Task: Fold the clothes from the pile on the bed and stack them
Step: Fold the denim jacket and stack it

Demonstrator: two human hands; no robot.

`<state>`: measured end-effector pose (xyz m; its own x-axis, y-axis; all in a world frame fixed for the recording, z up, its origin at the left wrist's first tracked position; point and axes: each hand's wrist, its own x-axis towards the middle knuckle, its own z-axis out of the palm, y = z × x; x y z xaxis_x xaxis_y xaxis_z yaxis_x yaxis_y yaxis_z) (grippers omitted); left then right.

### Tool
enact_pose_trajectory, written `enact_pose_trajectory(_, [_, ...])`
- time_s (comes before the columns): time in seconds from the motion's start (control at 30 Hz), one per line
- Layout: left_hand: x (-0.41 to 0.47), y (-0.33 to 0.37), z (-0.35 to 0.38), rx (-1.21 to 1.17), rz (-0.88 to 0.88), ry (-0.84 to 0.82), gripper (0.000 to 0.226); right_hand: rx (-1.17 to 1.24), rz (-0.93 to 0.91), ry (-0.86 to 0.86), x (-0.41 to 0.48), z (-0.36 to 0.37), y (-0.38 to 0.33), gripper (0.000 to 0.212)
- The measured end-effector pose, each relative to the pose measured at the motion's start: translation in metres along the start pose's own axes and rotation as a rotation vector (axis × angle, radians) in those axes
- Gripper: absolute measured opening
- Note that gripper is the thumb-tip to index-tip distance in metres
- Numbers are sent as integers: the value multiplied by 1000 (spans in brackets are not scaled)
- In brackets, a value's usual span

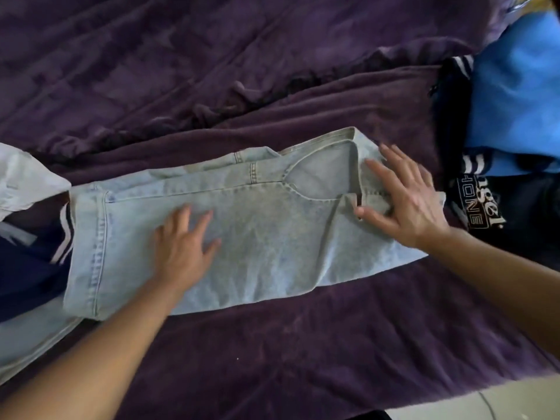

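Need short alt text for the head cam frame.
Two bare hands press flat on folded light-blue jeans on a purple bedspread: left hand near the middle, right hand at the waistband. A bright blue garment and a dark lettered one lie at right, a navy striped one at left.

A bed (394, 95) fills nearly the whole view, covered in deep purple. A quilted spread (151, 56) lies toward the far side, and a plusher blanket (333, 344) covers the near part, its far edge bunched in a ridge. Past the bed's near right corner is pale floor (521, 401), softly lit.
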<state>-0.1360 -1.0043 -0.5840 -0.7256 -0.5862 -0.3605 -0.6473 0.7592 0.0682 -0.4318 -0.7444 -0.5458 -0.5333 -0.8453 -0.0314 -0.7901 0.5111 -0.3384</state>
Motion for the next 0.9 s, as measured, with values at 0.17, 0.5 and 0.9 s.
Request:
enact_pose_trajectory(0.17, [13, 20, 30, 37, -113, -230, 70, -95, 355, -179, -15, 10, 49, 107])
enact_pose_trajectory(0.5, [23, 13, 11, -41, -130, -366, 72, 623, 1022, -429, 10, -33, 34, 48])
enact_pose_trajectory(0.9, [-11, -92, -31, -468, -171, -9, 31, 423, 381, -539, 68, -1, -249, 59])
